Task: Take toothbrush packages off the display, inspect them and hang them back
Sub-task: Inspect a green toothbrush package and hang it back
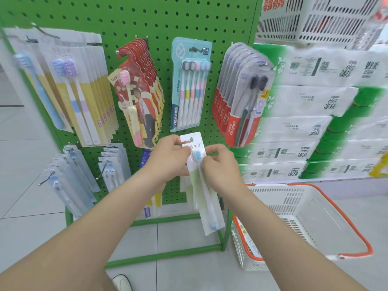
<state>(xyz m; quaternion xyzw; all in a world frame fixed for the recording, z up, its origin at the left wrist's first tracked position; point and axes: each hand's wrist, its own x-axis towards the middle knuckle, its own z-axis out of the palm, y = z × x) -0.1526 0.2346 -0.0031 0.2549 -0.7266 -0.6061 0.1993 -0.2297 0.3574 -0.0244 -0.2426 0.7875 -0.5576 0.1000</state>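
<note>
Green perforated metal pegboard (126, 22) in a shop aisle, with one toothbrush package (207, 208) off its hook and held in both hands.

Left hand (170, 158) pinches the flat white card near the top, right by the punched hang hole, fingers curled onto it. Right hand (220, 164) pinches the card's right edge beside the blue bristle head. Package is long and thin, glossy clear plastic over a pale brush, held tilted in front of the board's lower middle. Above it hang a teal five-brush pack (190, 85), a fan of red cut-out cards (142, 91) and a stack of rounded Colgate blisters (241, 97). Bottom right on the tiled floor sits a white slotted plastic basket (315, 217) with an orange handle, below stacked tissue packs (304, 106) in shiny film.
</note>
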